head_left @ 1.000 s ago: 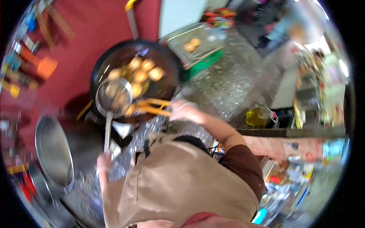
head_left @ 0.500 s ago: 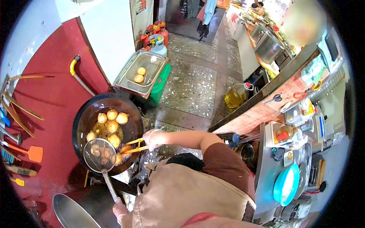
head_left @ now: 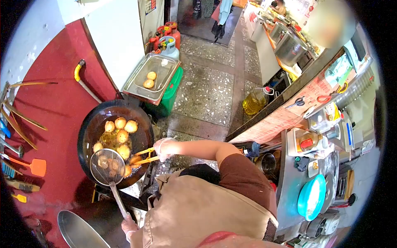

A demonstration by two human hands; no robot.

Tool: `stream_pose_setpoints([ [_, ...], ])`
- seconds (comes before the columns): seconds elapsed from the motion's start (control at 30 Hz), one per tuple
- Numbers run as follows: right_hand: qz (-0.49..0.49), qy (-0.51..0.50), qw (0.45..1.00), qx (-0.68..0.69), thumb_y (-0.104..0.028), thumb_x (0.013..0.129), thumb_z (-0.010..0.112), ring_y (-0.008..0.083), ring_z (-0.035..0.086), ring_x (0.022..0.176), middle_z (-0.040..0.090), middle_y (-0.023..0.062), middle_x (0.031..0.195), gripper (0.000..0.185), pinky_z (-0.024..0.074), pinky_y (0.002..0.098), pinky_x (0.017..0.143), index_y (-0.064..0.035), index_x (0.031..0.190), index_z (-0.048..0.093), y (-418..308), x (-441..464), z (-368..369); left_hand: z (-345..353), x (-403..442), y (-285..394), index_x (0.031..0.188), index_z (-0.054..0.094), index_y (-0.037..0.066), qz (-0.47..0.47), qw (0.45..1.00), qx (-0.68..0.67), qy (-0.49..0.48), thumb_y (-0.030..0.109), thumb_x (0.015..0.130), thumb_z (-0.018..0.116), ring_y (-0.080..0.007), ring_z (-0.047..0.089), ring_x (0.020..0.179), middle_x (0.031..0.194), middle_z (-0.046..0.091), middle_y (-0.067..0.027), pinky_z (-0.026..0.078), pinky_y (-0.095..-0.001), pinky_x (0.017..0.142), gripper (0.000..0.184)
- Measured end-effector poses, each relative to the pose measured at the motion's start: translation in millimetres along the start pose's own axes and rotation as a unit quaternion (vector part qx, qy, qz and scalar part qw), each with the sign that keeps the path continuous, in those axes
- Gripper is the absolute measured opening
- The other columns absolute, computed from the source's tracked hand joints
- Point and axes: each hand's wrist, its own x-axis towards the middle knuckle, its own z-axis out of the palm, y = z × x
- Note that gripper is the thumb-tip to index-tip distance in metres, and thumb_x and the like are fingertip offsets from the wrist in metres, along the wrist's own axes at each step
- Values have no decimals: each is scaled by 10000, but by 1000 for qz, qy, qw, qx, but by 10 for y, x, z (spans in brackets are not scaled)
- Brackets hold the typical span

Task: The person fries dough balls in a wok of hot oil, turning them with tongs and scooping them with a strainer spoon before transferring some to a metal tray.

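- The left hand (head_left: 129,224) has its fingers wrapped around the handle of a wire strainer (head_left: 107,166), whose round mesh sits over the near side of a dark wok (head_left: 85,144).
- The right hand (head_left: 164,149), in a thin clear covering, has its fingers closed around a yellow two-pronged tool (head_left: 144,160); its tips reach into the wok, just beside the strainer.
- Golden fried balls (head_left: 123,137) lie in the wok's oil; browner pieces show through or in the mesh, I cannot tell which.
- Beyond the wok, two more balls (head_left: 149,79) rest together in a metal tray (head_left: 164,70) above a green bin (head_left: 168,96).
- A large metal pot (head_left: 80,231) stands near the left hand.
- To the right, a turquoise basin (head_left: 305,201) sits on a metal desk (head_left: 288,202).
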Motion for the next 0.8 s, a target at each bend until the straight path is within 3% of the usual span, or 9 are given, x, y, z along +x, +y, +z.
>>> stream_pose_setpoints([
  [0.2, -5, -13, 1000, 14, -327, 621, 762, 244, 646, 763, 683, 80, 844, 344, 536, 375, 665, -89, 861, 699, 26, 60, 54, -31, 23, -40, 753, 524, 9, 5, 996, -64, -64, 419, 852, 578, -187, 452, 381, 500, 478, -75, 346, -347, 355, 424],
  [0.23, -15, 5, 1000, -2, -318, 621, 756, 252, 646, 746, 676, 92, 811, 335, 530, 372, 645, -72, 840, 695, 20, 55, 61, 9, 114, -191, 818, 550, 21, 109, 987, -78, -86, 402, 852, 561, -193, 462, 381, 516, 512, -84, 355, -344, 357, 383],
  [0.27, -25, 24, 999, -18, -310, 622, 750, 260, 645, 728, 669, 103, 778, 328, 524, 370, 626, -55, 820, 690, 10, 21, 55, -5, 212, -297, 818, 550, 21, 106, 988, -79, -84, 402, 852, 561, -193, 462, 381, 516, 512, -84, 355, -344, 357, 383],
  [0.33, -33, 16, 999, -15, -311, 624, 751, 261, 647, 739, 670, 108, 795, 342, 525, 369, 643, -51, 838, 689, 0, -38, 1, -33, 232, -169, 850, 568, 36, -44, 994, -17, -94, 383, 850, 541, -198, 478, 387, 543, 552, -98, 367, -338, 360, 348],
  [0.6, -51, 27, 998, -38, -363, 628, 737, 249, 646, 728, 668, 83, 745, 353, 528, 356, 627, -62, 803, 678, 52, 118, 113, -123, -134, 159, 869, 532, -49, -60, 986, -98, -118, 387, 861, 523, -183, 481, 411, 678, 587, -134, 372, -331, 345, 437],
  [0.7, -44, -7, 999, -8, -380, 606, 733, 244, 638, 708, 664, 89, 725, 357, 529, 372, 633, -73, 780, 675, 80, 113, 53, -173, 184, -198, 828, 571, -94, 216, 957, 90, -171, 367, 850, 521, -232, 582, 467, 711, 656, -205, 444, -361, 423, 464],
  [0.73, -51, -35, 997, -45, -418, 605, 718, 245, 633, 699, 660, 101, 729, 388, 526, 382, 631, -79, 790, 679, 15, 4, -74, -65, 404, -393, 882, 592, -33, 222, 958, 117, -140, 341, 840, 526, -254, 615, 519, 704, 657, -171, 468, -366, 467, 382],
  [0.77, -64, -1, 995, -81, -458, 621, 691, 253, 636, 738, 661, 114, 781, 419, 523, 386, 636, -87, 817, 686, 47, 70, 9, -15, 674, -725, 939, 608, 57, 384, 866, 312, -75, 338, 843, 521, -252, 643, 604, 676, 642, -142, 486, -367, 510, 309],
  [0.8, -42, -7, 997, -64, -447, 624, 697, 236, 640, 776, 672, 81, 820, 413, 529, 379, 668, -109, 861, 705, 8, -8, -62, -102, 442, -471, 963, 612, 126, 344, 895, 257, -118, 294, 864, 484, -262, 635, 632, 662, 609, -142, 492, -385, 542, 233],
])
